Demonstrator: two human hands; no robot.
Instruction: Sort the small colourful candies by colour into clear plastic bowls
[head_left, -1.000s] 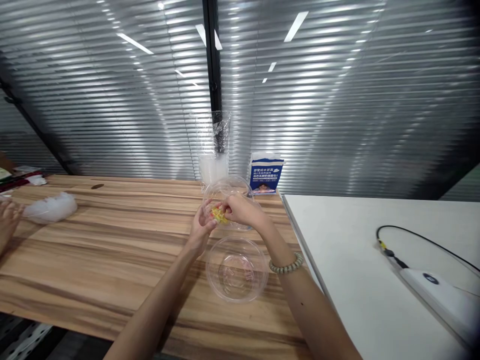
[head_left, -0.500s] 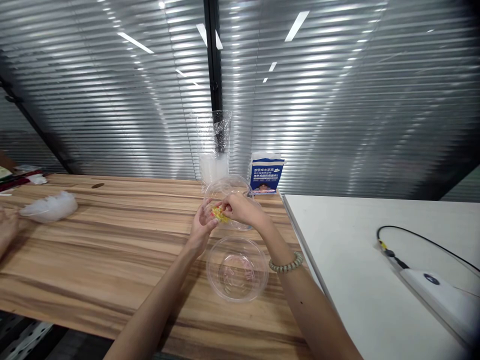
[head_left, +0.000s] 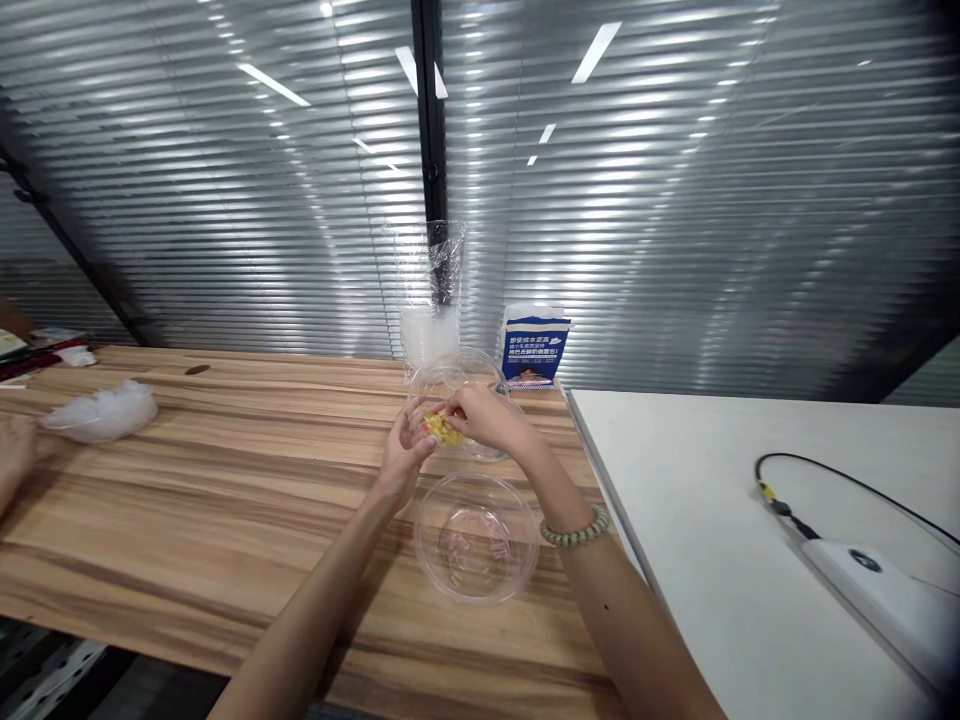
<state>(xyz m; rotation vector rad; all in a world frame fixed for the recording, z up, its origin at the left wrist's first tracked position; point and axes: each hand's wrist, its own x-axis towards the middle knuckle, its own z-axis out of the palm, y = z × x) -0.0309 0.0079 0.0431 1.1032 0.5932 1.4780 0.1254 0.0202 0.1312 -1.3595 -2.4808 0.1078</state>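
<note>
Small yellow and red pieces point(head_left: 442, 430) lie between my hands, apparently inside a see-through holder; whether it is a cup or a bag I cannot tell. My left hand point(head_left: 405, 452) curls around its left side and grips it. From the right, my right hand point(head_left: 484, 412) reaches into the pieces with fingertips pinched together, and what they hold is hidden. Just behind both hands is a clear round plastic bowl point(head_left: 459, 366), partly covered by them. Nearer to me stands another clear plastic bowl point(head_left: 476, 592) with faint pinkish shapes at its base.
Behind the bowls stand a plastic-sleeved stack of whitish cups point(head_left: 429, 335) and a blue printed box point(head_left: 534, 350). On the left are a translucent white heap point(head_left: 105, 410) and another person's hand point(head_left: 13, 450). A white table point(head_left: 675, 480) at right carries a cabled white device point(head_left: 862, 575).
My right fingertips have shifted slightly among the yellow pieces, and more of the yellow shows. My left hand keeps its grip, and the bowls stay where they were.
</note>
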